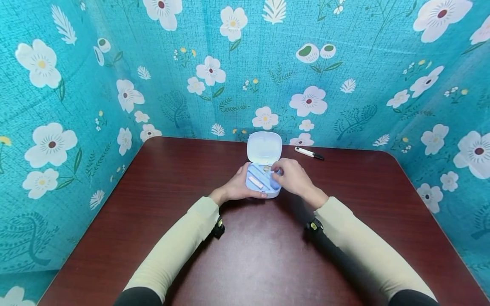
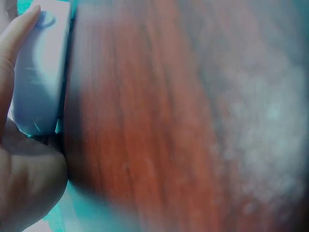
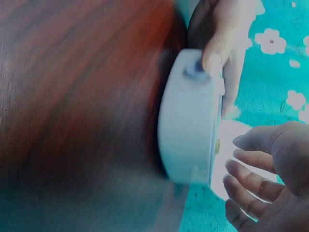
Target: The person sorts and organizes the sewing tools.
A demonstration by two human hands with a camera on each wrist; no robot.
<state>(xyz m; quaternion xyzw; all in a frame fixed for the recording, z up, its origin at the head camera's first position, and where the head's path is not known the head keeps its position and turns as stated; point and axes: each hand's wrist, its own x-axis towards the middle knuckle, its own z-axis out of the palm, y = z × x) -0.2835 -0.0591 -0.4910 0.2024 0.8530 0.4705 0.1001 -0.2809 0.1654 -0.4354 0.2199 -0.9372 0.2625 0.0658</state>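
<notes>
A small pale blue case (image 1: 264,194) sits on the table with its hinged lid (image 1: 264,147) raised. Inside it are molded compartments, a whitish stick-like piece (image 1: 255,182) and a small gold-coloured round piece (image 1: 266,169). My left hand (image 1: 238,185) grips the case's left side, thumb along the front near a round button (image 3: 195,71). Over the right half of the case hovers my right hand (image 1: 292,175). In the right wrist view its fingers (image 3: 253,181) are loosely bent, with no object visible between thumb and fingertips. Part of the interior is hidden by this hand.
A white marker with a black end (image 1: 309,153) lies at the back of the dark reddish-brown table (image 1: 183,170), right of the case. A turquoise flowered curtain (image 1: 237,76) hangs close behind the table and along its sides.
</notes>
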